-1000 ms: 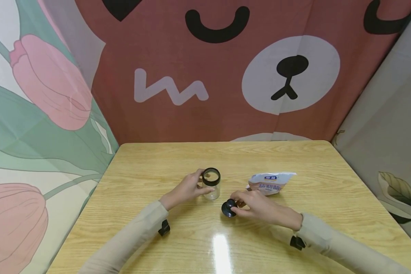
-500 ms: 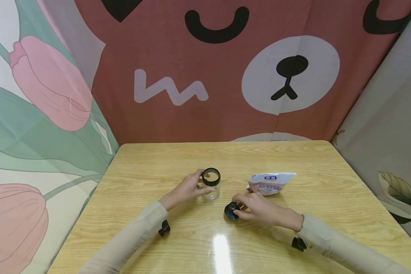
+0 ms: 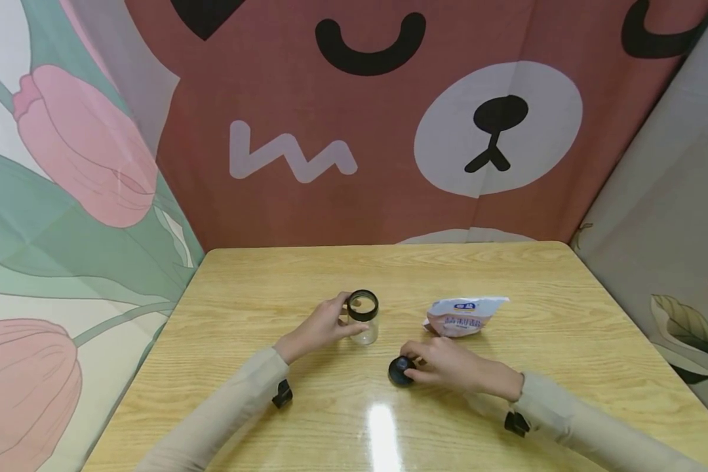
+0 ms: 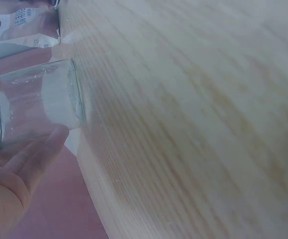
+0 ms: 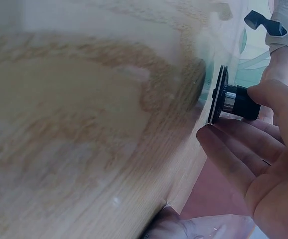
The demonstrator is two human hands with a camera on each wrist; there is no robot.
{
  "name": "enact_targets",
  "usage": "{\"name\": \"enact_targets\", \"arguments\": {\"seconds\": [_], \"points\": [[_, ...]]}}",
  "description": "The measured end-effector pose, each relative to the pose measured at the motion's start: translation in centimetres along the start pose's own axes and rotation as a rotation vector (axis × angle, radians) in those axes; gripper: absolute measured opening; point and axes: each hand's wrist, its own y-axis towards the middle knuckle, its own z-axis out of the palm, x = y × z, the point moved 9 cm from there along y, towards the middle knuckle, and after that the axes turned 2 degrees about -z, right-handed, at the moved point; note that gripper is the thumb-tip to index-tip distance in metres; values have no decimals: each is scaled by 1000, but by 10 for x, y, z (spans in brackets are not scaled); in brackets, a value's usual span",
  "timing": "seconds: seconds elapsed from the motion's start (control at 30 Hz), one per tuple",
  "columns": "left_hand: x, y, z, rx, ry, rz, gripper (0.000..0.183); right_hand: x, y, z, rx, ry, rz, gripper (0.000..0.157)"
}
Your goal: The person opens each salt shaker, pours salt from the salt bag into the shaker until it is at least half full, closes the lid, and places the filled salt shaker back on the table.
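Observation:
A clear glass jar (image 3: 370,332) with a black rim stands upright on the table, its mouth uncovered. My left hand (image 3: 315,332) grips it from the left, thumb in front and fingers behind; the left wrist view shows the glass wall and base (image 4: 54,97). To the right and nearer me, my right hand (image 3: 451,364) pinches a round black lid (image 3: 398,373) by its knob. In the right wrist view, the lid's knob (image 5: 245,103) sits between thumb and fingers, a silver band at its neck. The disc hovers just above the wood, facing it.
Behind my right hand, a white and pink packet (image 3: 461,316) with blue print stands on the wooden table (image 3: 259,282). A patterned cloth (image 3: 307,216) hangs behind the far edge. Black wrist devices (image 3: 282,394) sit under both sleeves.
My right hand has brought the lid slightly toward me and to the right, away from the jar. My left hand and the jar stay put.

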Motion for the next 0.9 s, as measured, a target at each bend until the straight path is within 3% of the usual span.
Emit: {"name": "enact_targets", "arguments": {"seconds": [0.57,0.9], "points": [[4,1,1,-4,-10,-4,68,-1,-5,1,31,6,44,26],[5,1,2,1,-4,-16,67,-1,-8,4,20,48,28,24]]}}
